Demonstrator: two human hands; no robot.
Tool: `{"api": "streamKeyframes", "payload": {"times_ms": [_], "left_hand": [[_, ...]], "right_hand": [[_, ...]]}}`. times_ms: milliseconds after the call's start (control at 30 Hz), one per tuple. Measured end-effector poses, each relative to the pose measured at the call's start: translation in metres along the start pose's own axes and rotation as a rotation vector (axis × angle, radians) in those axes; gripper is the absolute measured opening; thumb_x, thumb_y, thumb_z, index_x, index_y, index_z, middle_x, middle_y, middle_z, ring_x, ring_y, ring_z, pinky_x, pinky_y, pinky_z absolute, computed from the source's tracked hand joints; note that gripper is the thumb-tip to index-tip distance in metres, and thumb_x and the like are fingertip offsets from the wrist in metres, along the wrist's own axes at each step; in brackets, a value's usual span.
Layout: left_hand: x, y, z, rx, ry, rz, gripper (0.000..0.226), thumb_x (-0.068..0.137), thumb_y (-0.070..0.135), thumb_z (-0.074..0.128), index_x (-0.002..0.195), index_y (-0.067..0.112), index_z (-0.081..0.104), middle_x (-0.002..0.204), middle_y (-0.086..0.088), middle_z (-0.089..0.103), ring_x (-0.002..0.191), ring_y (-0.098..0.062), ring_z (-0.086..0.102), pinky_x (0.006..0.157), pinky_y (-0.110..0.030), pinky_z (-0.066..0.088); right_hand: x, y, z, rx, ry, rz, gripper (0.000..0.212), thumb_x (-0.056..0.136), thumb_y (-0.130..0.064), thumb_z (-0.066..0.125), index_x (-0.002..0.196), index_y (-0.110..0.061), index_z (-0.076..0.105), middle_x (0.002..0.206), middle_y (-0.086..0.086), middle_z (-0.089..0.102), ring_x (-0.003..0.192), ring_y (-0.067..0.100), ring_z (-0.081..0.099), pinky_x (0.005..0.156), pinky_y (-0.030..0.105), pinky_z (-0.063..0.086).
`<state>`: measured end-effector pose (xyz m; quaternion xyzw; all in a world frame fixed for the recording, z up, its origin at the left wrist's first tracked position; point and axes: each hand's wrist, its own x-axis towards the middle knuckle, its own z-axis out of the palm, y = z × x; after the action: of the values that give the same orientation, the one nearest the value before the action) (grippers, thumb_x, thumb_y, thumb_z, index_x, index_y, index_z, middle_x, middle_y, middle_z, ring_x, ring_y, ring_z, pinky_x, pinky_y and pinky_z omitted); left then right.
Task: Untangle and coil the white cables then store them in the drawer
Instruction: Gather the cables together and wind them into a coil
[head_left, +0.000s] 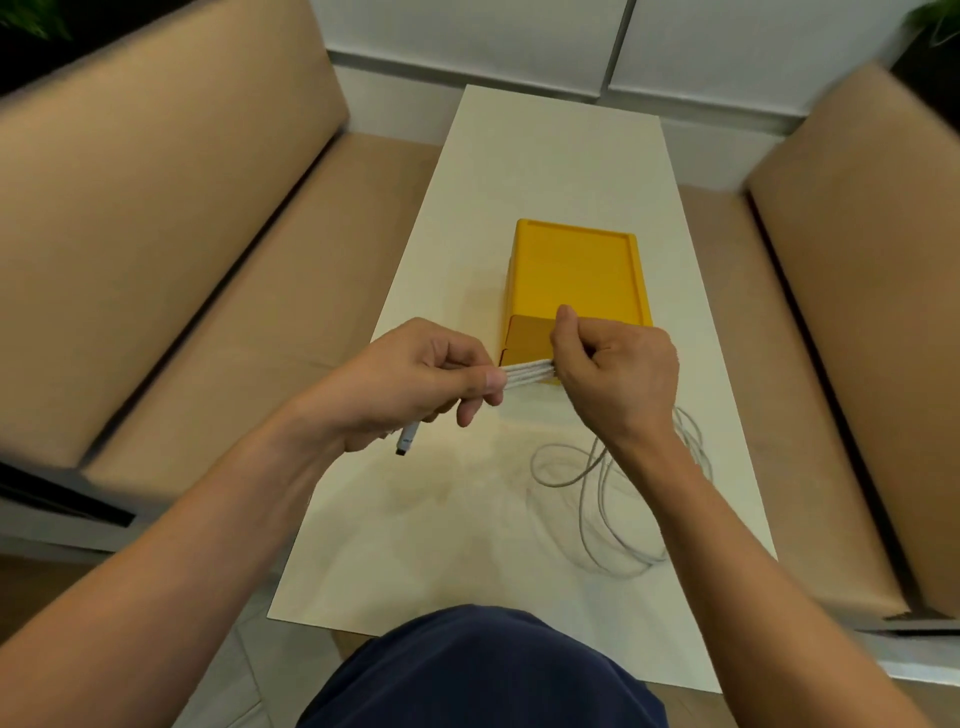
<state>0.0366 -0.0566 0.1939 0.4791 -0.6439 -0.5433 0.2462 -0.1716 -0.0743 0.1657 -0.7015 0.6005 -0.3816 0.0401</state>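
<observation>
A folded bundle of white cable (527, 375) is stretched between my two hands, just in front of the yellow drawer box (576, 275). My left hand (415, 382) pinches the bundle's left end, and a white plug (408, 439) sticks out below that fist. My right hand (613, 369) is closed on the bundle's right end. Loose loops of white cable (608, 499) lie on the table under and behind my right wrist. The box's drawer front looks shut and is partly hidden by my hands.
The narrow cream table (467, 545) runs away from me between two tan sofas, one on the left (156, 260) and one on the right (857, 312). A white wall stands past the table's far end. My dark blue lap (483, 670) is at the near edge.
</observation>
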Motion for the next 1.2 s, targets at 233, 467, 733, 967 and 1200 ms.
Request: {"api": "streamKeyframes", "payload": {"times_ms": [233, 467, 733, 967, 1200], "left_hand": [[-0.005, 0.004, 0.009, 0.051, 0.027, 0.047, 0.022, 0.099, 0.026, 0.065, 0.08, 0.018, 0.075, 0.059, 0.002, 0.063, 0.055, -0.02, 0.035, 0.051, -0.027, 0.03], [-0.008, 0.002, -0.006, 0.092, 0.054, 0.008, 0.022, 0.099, 0.023, 0.065, 0.08, 0.02, 0.075, 0.058, 0.002, 0.063, 0.05, -0.014, 0.031, 0.049, -0.027, 0.027], [-0.008, 0.009, -0.004, 0.178, -0.021, 0.027, 0.02, 0.098, 0.024, 0.066, 0.081, 0.02, 0.075, 0.059, 0.0, 0.063, 0.052, -0.021, 0.038, 0.044, -0.03, 0.033], [-0.007, 0.007, -0.015, 0.155, -0.015, 0.089, 0.018, 0.099, 0.025, 0.068, 0.083, 0.02, 0.076, 0.06, -0.003, 0.065, 0.053, -0.026, 0.03, 0.05, -0.04, 0.031], [-0.007, 0.009, -0.018, 0.124, 0.046, 0.125, 0.019, 0.1, 0.023, 0.067, 0.083, 0.019, 0.076, 0.059, -0.001, 0.064, 0.052, -0.025, 0.028, 0.049, -0.03, 0.027]], "right_hand": [[-0.002, 0.012, 0.015, 0.11, 0.024, -0.027, 0.059, 0.103, -0.036, 0.053, 0.051, -0.024, 0.03, 0.043, -0.007, 0.029, 0.042, 0.016, 0.031, 0.045, 0.032, 0.025], [0.011, 0.032, -0.038, 0.667, -0.749, 0.156, 0.038, 0.098, -0.037, 0.064, 0.084, -0.003, 0.073, 0.074, 0.008, 0.07, 0.068, 0.02, 0.064, 0.068, 0.035, 0.048], [0.019, 0.031, -0.058, 0.567, -0.946, 0.156, 0.013, 0.092, -0.007, 0.072, 0.104, -0.008, 0.065, 0.096, 0.007, 0.08, 0.097, 0.022, 0.077, 0.094, 0.043, 0.058], [0.012, 0.021, -0.064, 0.512, -1.012, 0.145, 0.032, 0.092, -0.038, 0.063, 0.112, -0.018, 0.076, 0.104, 0.0, 0.079, 0.099, 0.015, 0.075, 0.085, 0.037, 0.058], [-0.004, 0.008, -0.051, 0.604, -0.995, 0.214, 0.028, 0.102, -0.03, 0.056, 0.108, -0.011, 0.075, 0.078, 0.007, 0.071, 0.076, 0.016, 0.067, 0.077, 0.025, 0.05]]}}
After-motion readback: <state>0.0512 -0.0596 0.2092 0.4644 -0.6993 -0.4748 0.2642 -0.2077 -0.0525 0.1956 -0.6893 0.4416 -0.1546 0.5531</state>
